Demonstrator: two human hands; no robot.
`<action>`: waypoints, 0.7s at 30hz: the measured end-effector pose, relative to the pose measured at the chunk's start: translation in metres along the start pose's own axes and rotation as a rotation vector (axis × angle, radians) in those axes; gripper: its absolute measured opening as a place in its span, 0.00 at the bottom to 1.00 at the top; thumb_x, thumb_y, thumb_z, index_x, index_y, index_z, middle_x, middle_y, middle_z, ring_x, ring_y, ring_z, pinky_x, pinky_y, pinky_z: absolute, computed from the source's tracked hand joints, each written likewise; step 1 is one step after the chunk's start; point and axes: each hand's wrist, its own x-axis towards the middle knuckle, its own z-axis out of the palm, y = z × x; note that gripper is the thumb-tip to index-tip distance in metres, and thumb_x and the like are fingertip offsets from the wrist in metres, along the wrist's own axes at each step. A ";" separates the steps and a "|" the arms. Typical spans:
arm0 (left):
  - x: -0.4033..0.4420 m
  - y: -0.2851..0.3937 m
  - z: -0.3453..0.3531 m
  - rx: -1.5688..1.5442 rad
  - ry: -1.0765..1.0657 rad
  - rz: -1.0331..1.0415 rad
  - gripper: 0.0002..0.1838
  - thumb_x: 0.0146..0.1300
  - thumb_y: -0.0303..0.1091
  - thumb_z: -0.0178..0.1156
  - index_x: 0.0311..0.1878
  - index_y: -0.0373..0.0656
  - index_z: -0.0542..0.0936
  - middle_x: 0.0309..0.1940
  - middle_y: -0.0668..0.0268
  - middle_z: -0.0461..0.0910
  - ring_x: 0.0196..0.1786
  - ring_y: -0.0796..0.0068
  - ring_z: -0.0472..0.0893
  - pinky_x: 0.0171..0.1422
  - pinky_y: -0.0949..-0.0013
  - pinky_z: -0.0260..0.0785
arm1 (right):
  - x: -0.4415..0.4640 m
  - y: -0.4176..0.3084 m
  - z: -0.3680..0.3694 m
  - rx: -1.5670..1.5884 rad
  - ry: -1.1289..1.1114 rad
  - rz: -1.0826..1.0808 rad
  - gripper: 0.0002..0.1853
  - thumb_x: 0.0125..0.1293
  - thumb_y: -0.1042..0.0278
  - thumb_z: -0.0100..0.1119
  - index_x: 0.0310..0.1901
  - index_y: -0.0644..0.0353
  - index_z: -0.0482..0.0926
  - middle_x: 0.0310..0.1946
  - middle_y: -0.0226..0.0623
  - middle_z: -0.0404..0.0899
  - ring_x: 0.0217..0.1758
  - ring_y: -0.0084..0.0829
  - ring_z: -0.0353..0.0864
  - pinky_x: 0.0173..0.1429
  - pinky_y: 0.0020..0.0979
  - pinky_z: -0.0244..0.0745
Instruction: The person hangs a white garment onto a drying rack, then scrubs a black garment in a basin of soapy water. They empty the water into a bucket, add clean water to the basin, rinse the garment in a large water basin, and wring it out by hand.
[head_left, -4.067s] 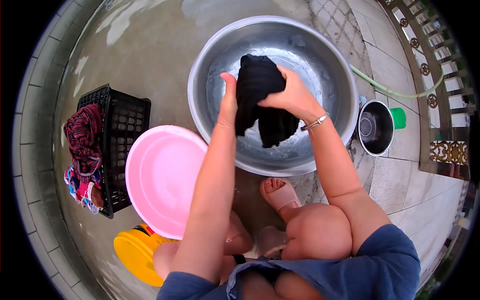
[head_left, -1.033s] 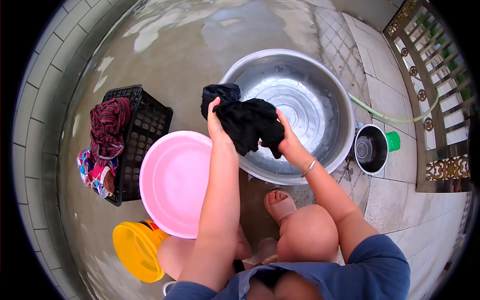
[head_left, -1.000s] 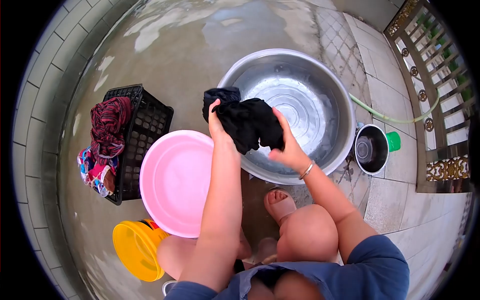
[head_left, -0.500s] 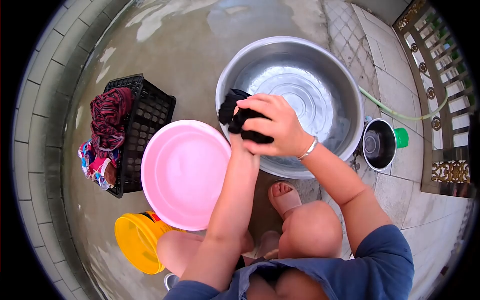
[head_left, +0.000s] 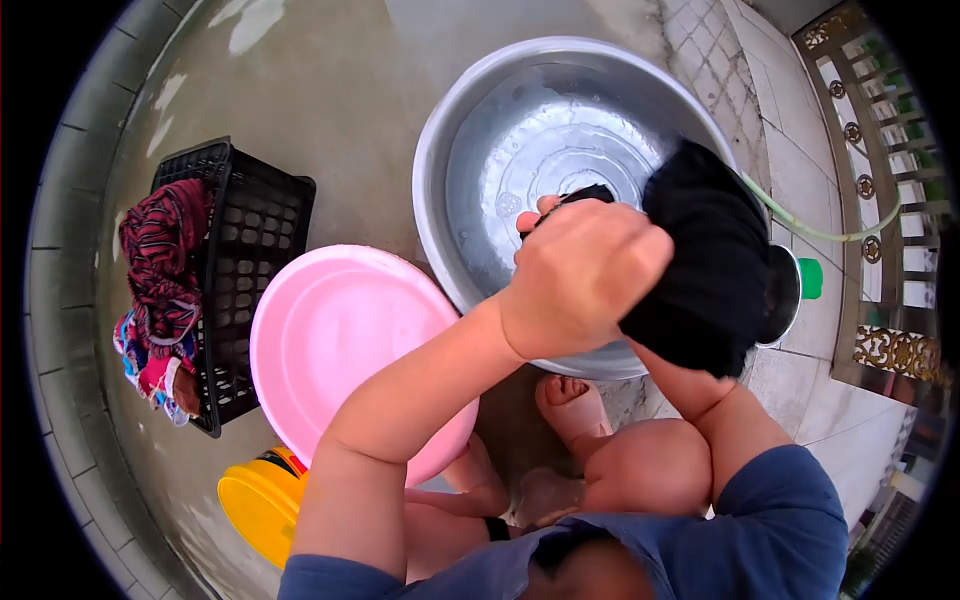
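Note:
Black cloth (head_left: 705, 265), bunched and hanging in loose folds, is held above the right side of a large metal basin (head_left: 430, 190). My left hand (head_left: 590, 275) is closed in a fist on the cloth, its back towards me. Behind it, my right hand (head_left: 527, 222) is mostly hidden; the fingertips that seem to belong to it curl around a small end of the black cloth on the far side. My right forearm passes under the hanging folds. Shallow clear water appears to lie in the basin.
A pink basin (head_left: 350, 340) stands left of the metal one. Beyond it, a black crate (head_left: 255, 270) holds patterned clothes (head_left: 165, 250). A yellow bucket (head_left: 265, 500) sits nearest me. At right are a small pot with a green handle (head_left: 810, 278), a hose (head_left: 820, 232) and a metal gate (head_left: 870, 180).
My hands and the black cloth have moved right, from the basin's left rim to over its right side. My left hand now lies on top, and the cloth has opened into a larger hanging piece.

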 end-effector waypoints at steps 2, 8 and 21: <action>0.010 -0.008 -0.006 -0.062 -0.107 0.062 0.18 0.30 0.29 0.57 0.31 0.38 0.69 0.27 0.57 0.71 0.26 0.62 0.73 0.32 0.67 0.66 | 0.008 -0.003 0.002 -0.051 0.026 -0.002 0.10 0.60 0.63 0.45 0.33 0.60 0.72 0.23 0.27 0.70 0.29 0.17 0.68 0.34 0.19 0.66; 0.061 -0.009 -0.019 -0.150 -0.182 0.143 0.11 0.36 0.31 0.54 0.28 0.41 0.69 0.26 0.61 0.70 0.29 0.65 0.74 0.35 0.69 0.67 | 0.020 -0.027 0.040 -0.345 0.147 -0.034 0.11 0.60 0.61 0.45 0.33 0.59 0.72 0.24 0.28 0.70 0.30 0.17 0.69 0.35 0.19 0.66; 0.075 -0.005 -0.092 -1.108 0.214 -1.540 0.23 0.49 0.35 0.62 0.48 0.39 0.67 0.36 0.63 0.74 0.30 0.72 0.75 0.37 0.70 0.69 | -0.007 -0.156 0.281 -1.263 0.396 -0.328 0.16 0.51 0.54 0.57 0.23 0.62 0.72 0.20 0.25 0.70 0.23 0.16 0.66 0.27 0.19 0.61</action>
